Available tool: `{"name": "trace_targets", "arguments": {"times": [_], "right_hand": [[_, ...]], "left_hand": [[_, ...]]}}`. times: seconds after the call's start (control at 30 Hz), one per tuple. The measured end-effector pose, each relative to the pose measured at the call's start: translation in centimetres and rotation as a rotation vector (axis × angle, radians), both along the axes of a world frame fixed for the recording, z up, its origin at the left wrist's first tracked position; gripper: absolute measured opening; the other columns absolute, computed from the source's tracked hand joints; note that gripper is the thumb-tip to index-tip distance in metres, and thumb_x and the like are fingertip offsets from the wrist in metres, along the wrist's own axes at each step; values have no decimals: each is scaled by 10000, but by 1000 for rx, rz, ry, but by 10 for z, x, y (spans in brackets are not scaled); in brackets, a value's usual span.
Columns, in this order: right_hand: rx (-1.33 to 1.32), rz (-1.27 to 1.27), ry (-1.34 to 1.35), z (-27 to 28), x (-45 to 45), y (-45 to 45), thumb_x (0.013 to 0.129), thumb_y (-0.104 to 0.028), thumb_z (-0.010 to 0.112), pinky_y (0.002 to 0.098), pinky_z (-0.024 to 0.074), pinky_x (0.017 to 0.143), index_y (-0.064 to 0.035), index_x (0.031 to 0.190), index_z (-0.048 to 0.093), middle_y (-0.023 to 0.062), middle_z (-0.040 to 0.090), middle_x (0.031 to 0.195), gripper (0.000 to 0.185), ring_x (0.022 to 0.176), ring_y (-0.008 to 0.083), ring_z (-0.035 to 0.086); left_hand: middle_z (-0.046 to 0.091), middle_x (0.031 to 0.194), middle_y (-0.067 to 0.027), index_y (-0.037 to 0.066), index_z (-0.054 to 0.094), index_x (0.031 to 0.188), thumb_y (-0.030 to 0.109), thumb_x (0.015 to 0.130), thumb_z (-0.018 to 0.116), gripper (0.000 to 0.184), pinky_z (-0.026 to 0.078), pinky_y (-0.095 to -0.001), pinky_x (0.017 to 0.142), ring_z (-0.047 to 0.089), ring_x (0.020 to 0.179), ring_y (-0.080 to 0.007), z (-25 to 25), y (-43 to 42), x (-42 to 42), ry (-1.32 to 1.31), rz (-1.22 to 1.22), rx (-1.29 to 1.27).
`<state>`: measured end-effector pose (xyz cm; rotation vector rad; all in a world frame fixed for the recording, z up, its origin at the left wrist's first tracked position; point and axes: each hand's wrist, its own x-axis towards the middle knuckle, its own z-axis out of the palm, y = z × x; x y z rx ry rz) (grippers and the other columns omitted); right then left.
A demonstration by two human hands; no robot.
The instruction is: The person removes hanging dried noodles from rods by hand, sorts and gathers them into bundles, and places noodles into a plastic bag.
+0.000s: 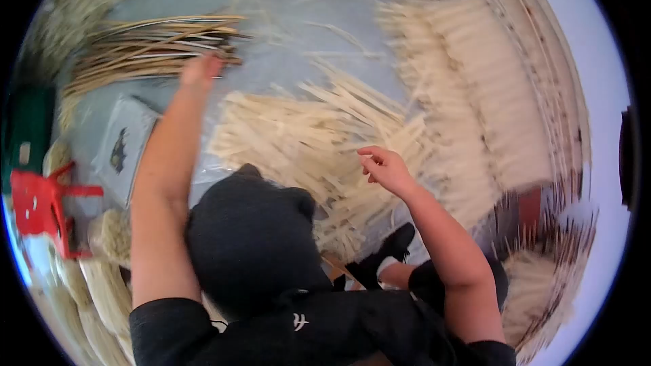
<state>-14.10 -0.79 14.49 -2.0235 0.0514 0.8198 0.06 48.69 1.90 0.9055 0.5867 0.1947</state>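
My left hand [201,72] reaches out over the near right end of a bundle of thin brown and tan sticks [146,47]. It touches or hovers at the sticks; its fingers are blurred, so I cannot see whether they are closed on any. My right hand [385,171] hangs above the right side of a loose heap of pale flat strips [285,125]. Its fingers are loosely curled and apart, with nothing visible in them.
Layered pale fibre brooms or bundles [481,88] with sticks cover the right side. A red plastic stool [44,207] and a green container [28,129] stand at left, near a white plastic bag [125,142]. A dark cap [254,244] blocks the lower middle.
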Motion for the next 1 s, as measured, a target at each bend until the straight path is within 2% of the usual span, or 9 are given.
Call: {"name": "trace_targets", "arguments": {"times": [0.2, 0.3, 0.4, 0.53, 0.67, 0.8, 0.87, 0.93, 1.0], "right_hand": [[1, -713, -173, -75, -27, -135, 919, -154, 567, 244, 479, 541, -52, 1130, 632, 48, 620, 775, 243, 619, 102, 582], [-161, -1091, -358, -136, -64, -198, 889, -141, 572, 222, 462, 541, -42, 1122, 622, 57, 617, 803, 258, 623, 120, 582], [-313, -1359, -86, -194, -102, -240, 843, -224, 611, 309, 487, 583, -36, 1148, 598, 77, 607, 844, 359, 689, 165, 592], [-259, -1362, 373, -223, -122, -242, 798, -447, 649, 533, 434, 829, -58, 1321, 469, 175, 552, 1165, 676, 968, 291, 577], [73, -1249, 480, -173, -106, -191, 777, -589, 643, 585, 311, 1000, -66, 1430, 328, 216, 380, 1418, 894, 1158, 383, 490], [424, -1225, 509, -205, -96, -171, 820, -381, 691, 433, 420, 928, -51, 1339, 458, 151, 547, 1265, 657, 1106, 294, 550], [601, -1223, 420, -216, -98, -167, 830, -266, 705, 371, 449, 890, -44, 1299, 504, 113, 597, 1211, 556, 1090, 249, 565], [512, -1408, 61, -201, -87, -168, 804, -178, 730, 327, 470, 863, -9, 1220, 538, 100, 632, 1138, 488, 1003, 217, 608], [453, -1390, 96, -188, -83, -180, 793, -184, 741, 348, 467, 876, -2, 1219, 533, 105, 628, 1141, 508, 1016, 222, 603]], "left_hand": [[531, 1198, -135, 10, 543, 1209, 185, 903, 641, 365, 520, -372, 894, 549, 1050, -227, 81, -47, 45, 524, 93, 264], [572, 1194, -43, 109, 532, 1309, 250, 899, 621, 442, 453, -352, 900, 525, 1074, -166, 109, -129, 41, 214, -733, 520], [600, 1212, -20, 153, 573, 1286, 337, 884, 642, 447, 429, -342, 932, 530, 1097, -130, 147, -250, 20, 258, -1436, 775], [610, 1227, -82, 77, 567, 1292, 380, 883, 630, 513, 472, -351, 915, 563, 1103, -198, 104, -364, -14, 98, -1862, 1039], [471, 1372, -228, 3, 402, 1394, 360, 826, 689, 730, 374, -380, 1064, 456, 1276, -352, 24, -439, -53, 141, -1757, 1367], [415, 1418, -230, -14, 311, 1430, 353, 801, 706, 829, 331, -375, 1099, 431, 1294, -363, -57, -477, -100, 45, -1589, 1238], [406, 1432, -211, -9, 300, 1431, 338, 780, 720, 849, 336, -372, 1097, 432, 1298, -347, -76, -489, -123, -321, -1572, 1399], [435, 1407, -203, 4, 346, 1411, 336, 770, 728, 816, 357, -375, 1081, 454, 1277, -340, -57, -498, -118, -271, -1669, 1370], [464, 1382, -196, 17, 392, 1390, 333, 761, 735, 784, 377, -378, 1065, 476, 1255, -333, -20, -505, -82, -233, -1754, 1341]]}}
